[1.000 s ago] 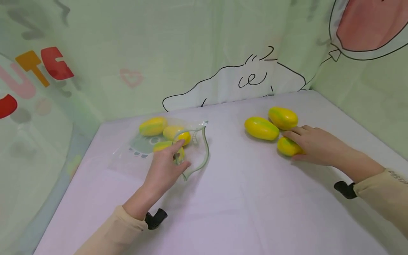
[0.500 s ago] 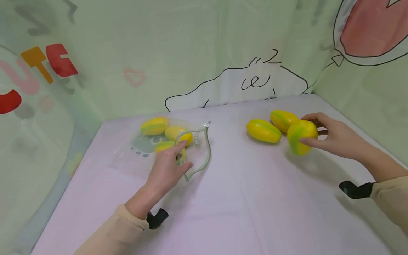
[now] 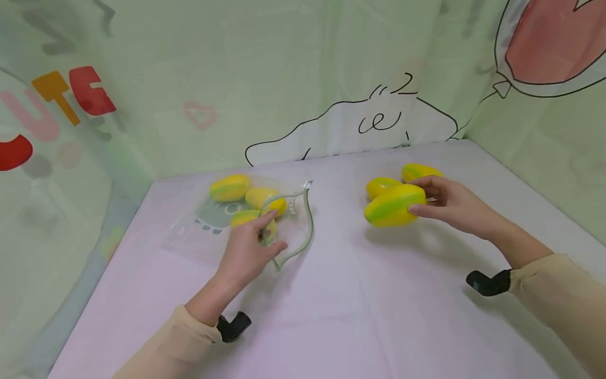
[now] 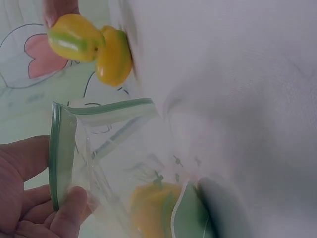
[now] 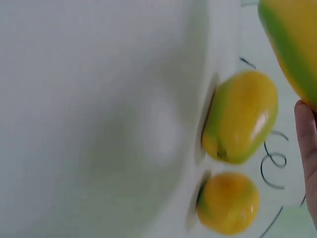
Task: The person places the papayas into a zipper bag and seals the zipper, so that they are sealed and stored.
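Observation:
In the head view my left hand (image 3: 248,242) pinches the rim of a clear zip bag (image 3: 307,231) with a green seal and a printed cartoon. The bag's mouth gapes to the right. Three yellow fruits (image 3: 230,188) lie inside it. My right hand (image 3: 456,208) holds a papaya-like yellow fruit (image 3: 395,206) with a green stripe, raised above the table. Behind the held fruit, two similar fruits rest on the table: one fruit (image 3: 379,185) is partly covered, the other fruit (image 3: 418,170) stands farther back. The left wrist view shows thumb and fingers on the bag's seal (image 4: 62,158).
A pale cloth (image 3: 326,316) covers the table. Printed curtains (image 3: 303,63) rise along its back and sides. A black wrist mount (image 3: 490,283) sticks out below the right wrist, and a similar mount (image 3: 233,326) below the left.
My right hand has picked up the nearest fruit on the right, lifted it and carried it left, in front of the other two. The left hand and the bag have stayed nearly still.

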`<action>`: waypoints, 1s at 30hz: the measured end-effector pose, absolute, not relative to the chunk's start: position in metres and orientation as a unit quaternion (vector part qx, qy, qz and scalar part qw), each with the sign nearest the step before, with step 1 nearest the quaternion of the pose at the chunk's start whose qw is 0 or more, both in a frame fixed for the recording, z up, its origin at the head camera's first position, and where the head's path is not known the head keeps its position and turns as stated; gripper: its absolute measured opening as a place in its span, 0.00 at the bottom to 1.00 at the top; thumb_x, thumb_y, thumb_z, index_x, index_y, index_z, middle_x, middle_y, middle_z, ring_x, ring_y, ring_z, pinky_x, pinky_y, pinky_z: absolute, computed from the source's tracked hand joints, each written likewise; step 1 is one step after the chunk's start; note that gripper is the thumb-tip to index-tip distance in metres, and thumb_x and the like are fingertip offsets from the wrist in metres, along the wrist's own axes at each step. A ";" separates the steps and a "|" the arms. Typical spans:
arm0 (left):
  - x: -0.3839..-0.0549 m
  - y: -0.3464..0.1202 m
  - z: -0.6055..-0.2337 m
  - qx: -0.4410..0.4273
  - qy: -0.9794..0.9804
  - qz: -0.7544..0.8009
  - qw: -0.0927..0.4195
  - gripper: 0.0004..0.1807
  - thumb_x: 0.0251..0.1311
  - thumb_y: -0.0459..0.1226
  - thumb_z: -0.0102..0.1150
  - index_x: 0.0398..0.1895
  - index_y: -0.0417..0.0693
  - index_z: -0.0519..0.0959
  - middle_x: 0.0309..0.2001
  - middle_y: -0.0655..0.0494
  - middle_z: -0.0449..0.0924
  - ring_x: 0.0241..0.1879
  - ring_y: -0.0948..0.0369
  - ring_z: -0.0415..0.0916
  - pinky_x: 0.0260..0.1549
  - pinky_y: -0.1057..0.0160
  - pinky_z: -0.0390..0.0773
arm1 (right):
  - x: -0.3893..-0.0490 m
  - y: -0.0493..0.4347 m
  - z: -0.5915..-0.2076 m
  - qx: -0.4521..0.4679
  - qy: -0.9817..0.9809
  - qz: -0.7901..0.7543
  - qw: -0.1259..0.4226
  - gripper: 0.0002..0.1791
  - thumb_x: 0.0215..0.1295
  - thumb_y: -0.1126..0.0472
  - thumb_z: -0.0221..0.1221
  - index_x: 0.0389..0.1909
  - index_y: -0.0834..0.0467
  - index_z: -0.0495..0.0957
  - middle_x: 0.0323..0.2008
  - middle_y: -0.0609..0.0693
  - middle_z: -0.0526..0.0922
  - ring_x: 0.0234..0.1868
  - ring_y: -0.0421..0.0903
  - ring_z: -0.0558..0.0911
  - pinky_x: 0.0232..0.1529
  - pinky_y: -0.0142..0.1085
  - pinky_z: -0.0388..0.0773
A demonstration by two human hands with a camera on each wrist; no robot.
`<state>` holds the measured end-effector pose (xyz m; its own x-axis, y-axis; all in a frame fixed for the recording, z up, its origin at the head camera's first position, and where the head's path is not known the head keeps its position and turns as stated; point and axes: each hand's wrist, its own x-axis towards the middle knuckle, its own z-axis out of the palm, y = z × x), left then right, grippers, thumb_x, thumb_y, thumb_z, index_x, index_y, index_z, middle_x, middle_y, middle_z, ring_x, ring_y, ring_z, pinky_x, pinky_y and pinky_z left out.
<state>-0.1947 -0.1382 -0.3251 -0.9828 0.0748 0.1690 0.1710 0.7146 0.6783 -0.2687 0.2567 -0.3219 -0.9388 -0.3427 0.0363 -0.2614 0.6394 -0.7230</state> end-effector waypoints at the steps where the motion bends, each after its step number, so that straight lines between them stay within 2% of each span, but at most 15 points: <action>1: -0.195 -0.139 -0.325 -0.065 -0.922 -0.377 0.064 0.36 0.54 0.33 0.76 0.68 0.44 0.76 0.30 0.52 0.74 0.34 0.57 0.69 0.31 0.65 0.70 | -0.269 0.249 -0.323 -0.167 0.902 -0.394 0.058 0.33 0.72 0.54 0.63 0.70 0.65 0.65 0.61 0.60 0.76 0.55 0.45 0.80 0.46 0.18 0.77; 3: -0.195 -0.140 -0.326 -0.063 -0.919 -0.385 0.063 0.36 0.53 0.33 0.77 0.68 0.43 0.76 0.27 0.54 0.68 0.32 0.58 0.67 0.29 0.66 0.68 | -0.271 0.233 -0.325 -0.174 0.897 -0.402 0.066 0.33 0.70 0.54 0.65 0.68 0.66 0.65 0.62 0.63 0.76 0.59 0.53 0.79 0.47 0.17 0.76; 5: -0.196 -0.140 -0.326 -0.062 -0.917 -0.388 0.065 0.36 0.53 0.33 0.77 0.68 0.42 0.77 0.27 0.55 0.68 0.32 0.58 0.67 0.28 0.67 0.67 | -0.272 0.217 -0.326 -0.182 0.892 -0.406 0.072 0.33 0.69 0.54 0.66 0.66 0.67 0.66 0.62 0.63 0.76 0.61 0.57 0.78 0.49 0.18 0.76; 12: -0.196 -0.139 -0.327 -0.057 -0.916 -0.392 0.064 0.37 0.52 0.32 0.77 0.68 0.43 0.76 0.28 0.55 0.68 0.33 0.58 0.67 0.29 0.67 0.68 | -0.278 0.164 -0.333 -0.219 0.868 -0.434 0.100 0.28 0.65 0.58 0.70 0.58 0.65 0.69 0.60 0.61 0.77 0.60 0.58 0.82 0.57 0.38 0.83; 16: -0.196 -0.139 -0.327 -0.058 -0.916 -0.391 0.062 0.37 0.53 0.32 0.77 0.69 0.43 0.75 0.27 0.55 0.66 0.32 0.58 0.66 0.28 0.68 0.67 | -0.281 0.136 -0.338 -0.239 0.867 -0.421 0.114 0.26 0.63 0.56 0.71 0.54 0.62 0.71 0.60 0.60 0.78 0.60 0.59 0.83 0.57 0.44 0.84; 27: -0.194 -0.137 -0.331 -0.063 -0.926 -0.368 0.053 0.38 0.53 0.33 0.77 0.70 0.45 0.75 0.22 0.57 0.62 0.26 0.59 0.63 0.23 0.69 0.63 | -0.283 0.091 -0.345 -0.253 0.869 -0.412 0.107 0.25 0.61 0.56 0.72 0.50 0.63 0.72 0.58 0.60 0.80 0.59 0.58 0.84 0.56 0.42 0.84; 30: -0.193 -0.136 -0.332 -0.068 -0.924 -0.371 0.058 0.38 0.52 0.33 0.77 0.69 0.44 0.75 0.21 0.58 0.61 0.26 0.59 0.63 0.24 0.69 0.63 | -0.282 0.084 -0.346 -0.260 0.872 -0.402 0.100 0.24 0.61 0.56 0.72 0.50 0.63 0.73 0.55 0.58 0.82 0.55 0.54 0.83 0.54 0.40 0.85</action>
<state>-0.1932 -0.1361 -0.3325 -0.9840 0.0828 0.1577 0.1689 0.7149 0.6785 -0.2819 0.0843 -0.3464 -0.8447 -0.5342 0.0345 -0.3733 0.5416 -0.7532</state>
